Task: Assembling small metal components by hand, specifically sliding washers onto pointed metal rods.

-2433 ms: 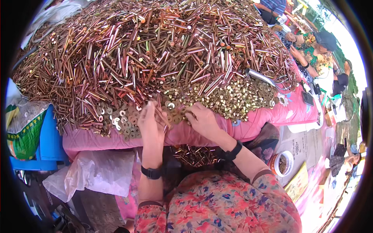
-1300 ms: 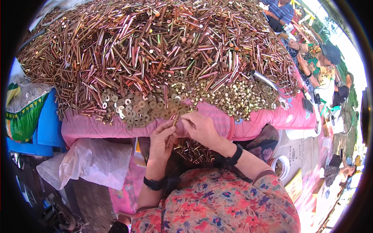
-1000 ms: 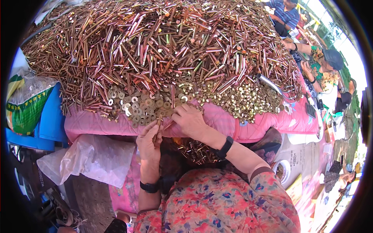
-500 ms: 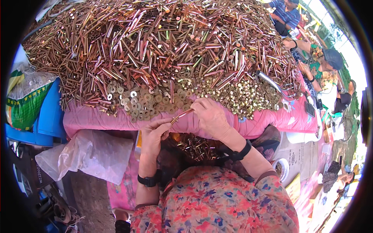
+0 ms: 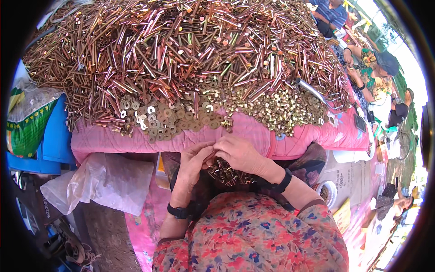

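A: Where do the hands stand now?

B: The left hand (image 5: 192, 161) and the right hand (image 5: 240, 153) meet at the fingertips, each drawn into a small, tight pinch. Half a second ago a slim metal tube slants across a gap between them; now that gap is gone.

A: So where is the tube?

B: Between the fingertips, I'd judge, gripped from both sides. The fingers cover it, so I can't tell how it sits or whether anything is fitted onto it.

A: And what does that mean for the work?

B: Likely close fingertip work on a single piece, rather than picking: neither hand touches the loose parts.

A: What lies around them?

B: Just below the hands in view is a lower pile (image 5: 230, 174) of metal pieces. Just beyond is the pink quilted surface (image 5: 122, 141), with flat washers (image 5: 170, 119) to the left and brassy nuts (image 5: 283, 109) to the right. Behind those rises the big heap of tubes (image 5: 181, 52).

A: Do those look different?

B: Not noticeably; the change is at the fingertips.
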`<state>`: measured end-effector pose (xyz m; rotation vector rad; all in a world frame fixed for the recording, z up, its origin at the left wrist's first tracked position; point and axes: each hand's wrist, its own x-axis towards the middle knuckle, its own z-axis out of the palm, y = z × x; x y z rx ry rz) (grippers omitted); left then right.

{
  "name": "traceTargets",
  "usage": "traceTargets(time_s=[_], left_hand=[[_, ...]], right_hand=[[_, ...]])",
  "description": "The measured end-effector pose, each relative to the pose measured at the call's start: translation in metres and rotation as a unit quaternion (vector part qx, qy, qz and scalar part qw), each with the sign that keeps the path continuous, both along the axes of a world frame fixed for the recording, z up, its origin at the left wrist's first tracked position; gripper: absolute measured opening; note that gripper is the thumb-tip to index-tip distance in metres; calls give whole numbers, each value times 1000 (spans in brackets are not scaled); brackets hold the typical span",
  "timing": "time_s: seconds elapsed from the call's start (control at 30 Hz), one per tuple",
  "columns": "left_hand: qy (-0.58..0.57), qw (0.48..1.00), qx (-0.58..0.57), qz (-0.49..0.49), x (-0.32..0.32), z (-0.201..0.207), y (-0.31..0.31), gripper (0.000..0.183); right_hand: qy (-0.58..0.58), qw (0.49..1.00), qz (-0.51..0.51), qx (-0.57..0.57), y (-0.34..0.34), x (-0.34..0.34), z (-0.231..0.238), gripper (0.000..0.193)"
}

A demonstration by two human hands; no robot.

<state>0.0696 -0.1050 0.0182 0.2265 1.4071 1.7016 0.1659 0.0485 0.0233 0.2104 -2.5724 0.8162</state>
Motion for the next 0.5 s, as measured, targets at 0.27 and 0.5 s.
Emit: traceTargets(time_s=[0.27, 0.5], left_hand=[[-11, 984, 48, 170, -10, -6, -3, 13], [-35, 980, 60, 188, -10, -1, 2, 4]], right_hand=[[-17, 979, -190, 67, 60, -39, -25, 15], [-42, 965, -163, 201, 62, -46, -19, 15]])
